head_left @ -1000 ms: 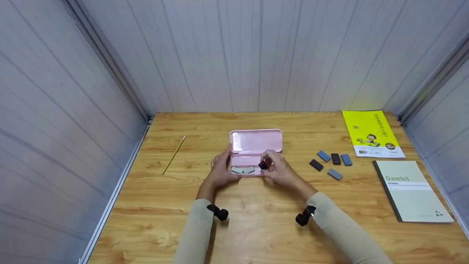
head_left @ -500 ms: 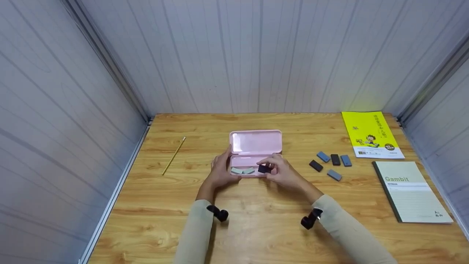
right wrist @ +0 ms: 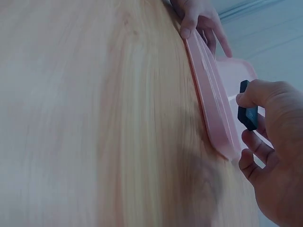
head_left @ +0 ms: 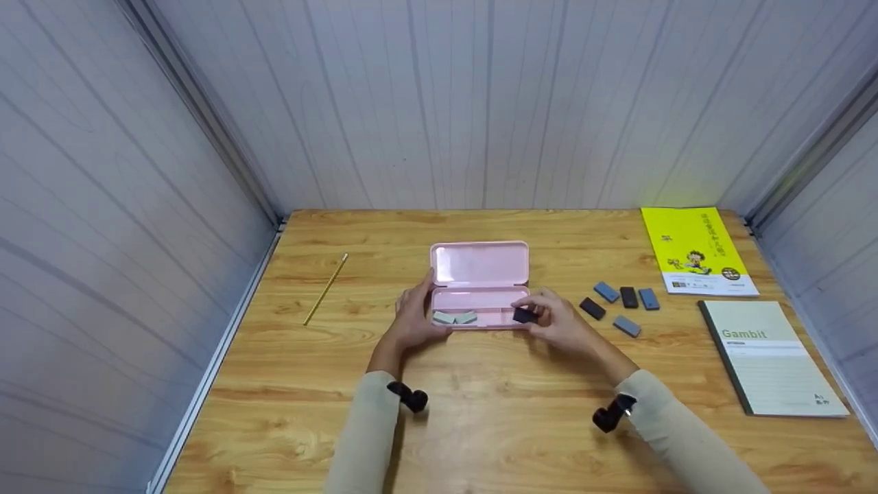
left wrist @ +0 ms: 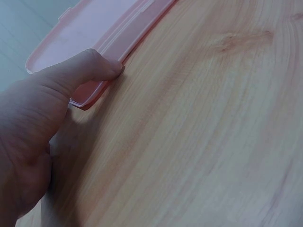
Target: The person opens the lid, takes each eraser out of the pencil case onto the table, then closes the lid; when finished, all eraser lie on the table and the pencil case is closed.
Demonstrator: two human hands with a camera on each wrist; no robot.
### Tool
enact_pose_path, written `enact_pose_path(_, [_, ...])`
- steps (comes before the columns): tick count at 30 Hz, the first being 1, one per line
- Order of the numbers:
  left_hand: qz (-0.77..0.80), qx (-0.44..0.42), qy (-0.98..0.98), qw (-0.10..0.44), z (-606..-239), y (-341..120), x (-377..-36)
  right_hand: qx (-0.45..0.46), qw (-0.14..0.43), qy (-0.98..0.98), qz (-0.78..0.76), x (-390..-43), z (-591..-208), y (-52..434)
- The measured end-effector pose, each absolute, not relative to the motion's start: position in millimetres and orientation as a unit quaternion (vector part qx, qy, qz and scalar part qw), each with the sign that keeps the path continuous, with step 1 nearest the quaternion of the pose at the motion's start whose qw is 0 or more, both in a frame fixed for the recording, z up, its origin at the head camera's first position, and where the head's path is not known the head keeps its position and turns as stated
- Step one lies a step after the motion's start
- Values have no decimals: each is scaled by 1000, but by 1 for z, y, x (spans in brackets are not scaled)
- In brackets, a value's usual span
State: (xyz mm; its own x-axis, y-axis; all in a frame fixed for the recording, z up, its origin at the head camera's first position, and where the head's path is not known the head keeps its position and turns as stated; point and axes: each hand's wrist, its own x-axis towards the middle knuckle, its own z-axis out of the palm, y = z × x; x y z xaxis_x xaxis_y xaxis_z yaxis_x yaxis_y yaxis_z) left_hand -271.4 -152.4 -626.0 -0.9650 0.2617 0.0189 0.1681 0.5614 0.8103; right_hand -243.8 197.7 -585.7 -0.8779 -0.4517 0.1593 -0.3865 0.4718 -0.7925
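A pink pencil case [head_left: 480, 299] lies with its lid up in the middle of the table in the head view. My left hand [head_left: 413, 317] grips its left end, the thumb [left wrist: 102, 68] bent over the front edge in the left wrist view. Two pale green erasers [head_left: 455, 318] rest inside, in the front left compartment. Over the case's front right end, my right hand [head_left: 559, 324] pinches a black eraser [right wrist: 248, 113] between thumb and fingers. In the right wrist view this eraser shows above the rim, tilted.
To the right of the case lie several loose erasers, among them a black eraser [head_left: 592, 309] and a blue eraser [head_left: 649, 299]. A yellow booklet [head_left: 696, 243] and a Gambit notebook [head_left: 775, 363] lie farther right. A pencil [head_left: 326, 289] lies at left.
My right hand has moved to the right along the case with the black eraser, from near its middle to its right end. My left hand stays at the left end.
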Motion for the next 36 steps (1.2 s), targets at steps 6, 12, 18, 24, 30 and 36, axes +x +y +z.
enact_pose_path(6, [455,130,880,38,-631,-153,-273,-213,32,873,-438,-241,-591,225])
enact_pose_path(12, [459,137,877,30,-631,-154,-272,-191,20,879,-437,-237,-599,253])
enact_pose_path(18, [461,135,876,38,-630,-154,-272,-200,-10,880,-430,-231,-605,277])
enact_pose_path(24, [451,131,882,43,-627,-153,-271,-202,-39,893,-400,-226,-609,290])
enact_pose_path(30, [450,128,883,44,-626,-152,-270,-206,-34,901,-381,-225,-611,294])
enact_pose_path(36, [449,125,884,47,-624,-150,-270,-204,-24,903,-378,-224,-609,295])
